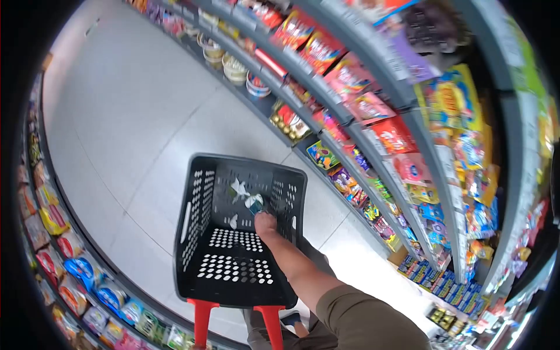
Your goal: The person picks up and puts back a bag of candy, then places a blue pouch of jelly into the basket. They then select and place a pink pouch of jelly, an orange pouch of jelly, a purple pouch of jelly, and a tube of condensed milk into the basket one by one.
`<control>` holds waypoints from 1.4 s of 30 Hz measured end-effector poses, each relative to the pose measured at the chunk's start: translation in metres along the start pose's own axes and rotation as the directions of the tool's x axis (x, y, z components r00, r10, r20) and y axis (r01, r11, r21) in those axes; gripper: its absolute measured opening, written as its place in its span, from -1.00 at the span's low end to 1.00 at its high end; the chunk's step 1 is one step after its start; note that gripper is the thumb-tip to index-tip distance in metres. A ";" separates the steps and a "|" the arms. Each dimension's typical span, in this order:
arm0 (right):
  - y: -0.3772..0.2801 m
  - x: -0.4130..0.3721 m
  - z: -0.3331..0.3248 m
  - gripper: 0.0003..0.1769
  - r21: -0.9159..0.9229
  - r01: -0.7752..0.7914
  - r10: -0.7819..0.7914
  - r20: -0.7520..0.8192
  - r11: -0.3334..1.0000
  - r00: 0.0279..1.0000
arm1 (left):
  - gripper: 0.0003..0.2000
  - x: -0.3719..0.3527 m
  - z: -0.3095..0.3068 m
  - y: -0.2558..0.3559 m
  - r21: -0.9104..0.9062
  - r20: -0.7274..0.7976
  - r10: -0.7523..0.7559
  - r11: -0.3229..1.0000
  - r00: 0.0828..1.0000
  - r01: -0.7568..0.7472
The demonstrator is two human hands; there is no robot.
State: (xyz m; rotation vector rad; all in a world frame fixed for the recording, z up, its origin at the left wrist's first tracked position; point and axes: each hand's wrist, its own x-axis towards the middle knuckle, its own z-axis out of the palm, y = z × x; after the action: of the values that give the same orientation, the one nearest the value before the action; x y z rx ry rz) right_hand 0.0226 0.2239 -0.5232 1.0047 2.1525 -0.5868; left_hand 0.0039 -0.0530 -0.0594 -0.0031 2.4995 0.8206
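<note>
My right hand [265,222] reaches down inside a black plastic basket [195,233] with perforated sides and red handle arms [201,321]. Its fingers are closed on a small white and teal packet [254,204], whose details are blurred. Pale white shapes [238,187] show beside the packet, too unclear to name. The rest of the basket's floor is bare, with rows of holes. My left hand is out of view.
Shelves [402,87] of bagged sweets and snacks rise along the right side, with tubs [234,69] lower down. Another curved shelf of colourful packets [87,273] runs along the left. Grey tiled floor [134,116] lies between them. My legs show below the basket.
</note>
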 end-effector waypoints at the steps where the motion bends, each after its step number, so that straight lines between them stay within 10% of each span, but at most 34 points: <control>1: -0.004 -0.012 -0.021 -0.73 0.016 0.002 -0.001 -0.033 1.000 0.999 | -0.59 -0.003 -0.002 -0.016 0.029 0.015 0.016 0.999 1.000 -0.017; 4: -0.013 -0.065 -0.066 -0.73 0.032 0.078 -0.078 -0.024 0.996 0.997 | -0.69 0.002 0.007 -0.029 0.023 -0.113 0.235 0.972 0.965 -0.234; 31: -0.020 -0.367 -0.190 -0.81 0.207 0.527 -0.405 -0.436 0.824 0.804 | -0.68 0.026 -0.013 -0.039 -0.043 0.136 0.325 0.946 0.936 -0.323; 38: 0.022 -0.489 -0.276 -0.77 0.534 0.535 -0.366 -0.395 0.655 0.843 | -0.33 0.018 -0.013 0.058 -0.441 0.336 0.651 0.747 0.681 -0.497; 42: 0.054 -0.549 -0.303 -0.68 0.744 0.465 -0.358 -0.317 0.481 0.878 | -0.41 -0.020 -0.013 0.132 -0.571 0.490 0.796 0.601 0.355 -0.559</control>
State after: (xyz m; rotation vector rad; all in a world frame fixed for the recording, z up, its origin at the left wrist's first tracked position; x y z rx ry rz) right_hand 0.2057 0.1831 0.0773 0.9325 2.2441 -1.9417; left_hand -0.0051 0.0454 0.0319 1.1496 1.4974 1.2291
